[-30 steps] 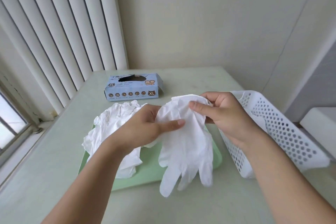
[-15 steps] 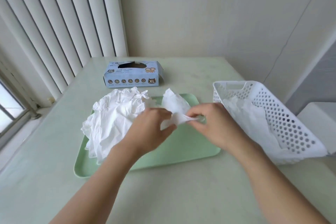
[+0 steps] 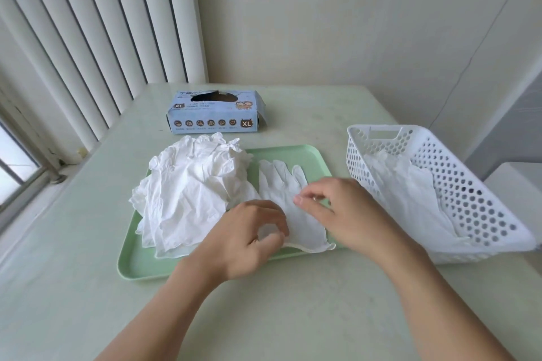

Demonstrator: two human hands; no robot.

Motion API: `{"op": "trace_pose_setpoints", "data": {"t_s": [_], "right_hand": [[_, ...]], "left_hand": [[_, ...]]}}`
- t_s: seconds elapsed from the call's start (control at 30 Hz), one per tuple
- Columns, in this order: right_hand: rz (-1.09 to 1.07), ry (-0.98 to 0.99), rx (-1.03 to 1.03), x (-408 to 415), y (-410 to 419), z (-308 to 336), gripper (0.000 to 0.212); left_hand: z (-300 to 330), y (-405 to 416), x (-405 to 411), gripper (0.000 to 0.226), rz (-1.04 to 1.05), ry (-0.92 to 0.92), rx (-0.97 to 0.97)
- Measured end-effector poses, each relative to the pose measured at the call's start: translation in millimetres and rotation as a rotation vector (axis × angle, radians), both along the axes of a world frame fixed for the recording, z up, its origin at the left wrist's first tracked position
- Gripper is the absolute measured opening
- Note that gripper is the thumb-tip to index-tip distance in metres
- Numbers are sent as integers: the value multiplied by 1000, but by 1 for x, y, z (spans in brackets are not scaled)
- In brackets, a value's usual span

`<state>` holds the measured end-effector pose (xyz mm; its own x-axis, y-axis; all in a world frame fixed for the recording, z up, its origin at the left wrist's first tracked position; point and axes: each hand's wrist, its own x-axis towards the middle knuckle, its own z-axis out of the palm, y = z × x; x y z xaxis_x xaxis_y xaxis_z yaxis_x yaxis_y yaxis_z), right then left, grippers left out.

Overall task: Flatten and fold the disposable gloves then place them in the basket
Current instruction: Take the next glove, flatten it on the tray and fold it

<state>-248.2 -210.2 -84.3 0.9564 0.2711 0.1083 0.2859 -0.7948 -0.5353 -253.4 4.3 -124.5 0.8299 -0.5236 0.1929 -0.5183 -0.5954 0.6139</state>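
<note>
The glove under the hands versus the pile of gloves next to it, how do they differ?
The single glove lies spread flat, fingers pointing away; the glove pile is crumpled and heaped. The left hand and right hand are on the single glove only; the pile is untouched. Both are white and sit on the green tray.

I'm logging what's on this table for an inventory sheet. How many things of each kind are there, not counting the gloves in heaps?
Glove laid flat on the tray: 1
Heap of crumpled gloves: 1
Green tray: 1
White perforated basket, with gloves inside: 1
Blue glove box marked XL: 1
Total: 5
</note>
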Motion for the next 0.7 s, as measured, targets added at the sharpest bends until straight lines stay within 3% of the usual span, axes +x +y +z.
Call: {"op": "trace_pose_setpoints", "data": {"t_s": [0.07, 0.17, 0.23, 0.33, 0.53, 0.63, 0.7], "right_hand": [[-20, -65, -70, 26, 13, -6, 26], [31, 99, -326, 61, 31, -29, 45], [44, 139, -370, 74, 35, -42, 55], [-14, 82, -260, 81, 33, -50, 54], [-241, -96, -229, 71, 30, -44, 34], [-235, -239, -85, 82, 32, -33, 28], [-203, -164, 9, 93, 42, -25, 28]], "left_hand": [[1, -6, 2, 40, 88, -20, -43], [-6, -18, 3, 35, 182, -84, 111], [-14, -21, 3, 40, 189, -91, 251], [-21, -23, 5, 44, 202, -89, 241], [-19, -25, 12, 43, 128, -58, 178], [-21, -24, 13, 45, 109, -82, 162], [-26, -24, 13, 51, 112, -74, 167]]}}
